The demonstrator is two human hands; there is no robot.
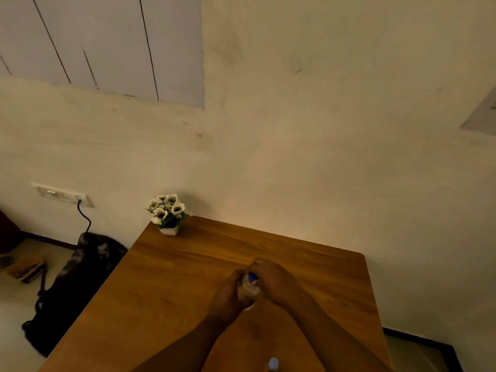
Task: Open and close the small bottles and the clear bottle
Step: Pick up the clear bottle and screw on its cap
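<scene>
A clear bottle [249, 291] with a blue cap [252, 277] stands on the wooden table [171, 285], near its middle. My left hand [228, 296] wraps around the bottle's body from the left. My right hand [273, 277] comes over from the right, its fingers closed on the blue cap. Much of the bottle is hidden by both hands. A small bottle with a pale cap [273, 363] shows at the bottom edge of the view, between my forearms, mostly cut off.
A small white pot of white flowers [167, 214] sits at the table's far left corner against the wall. A dark bag [77, 280] lies on the floor left of the table, below a wall socket [63, 195] with a cable.
</scene>
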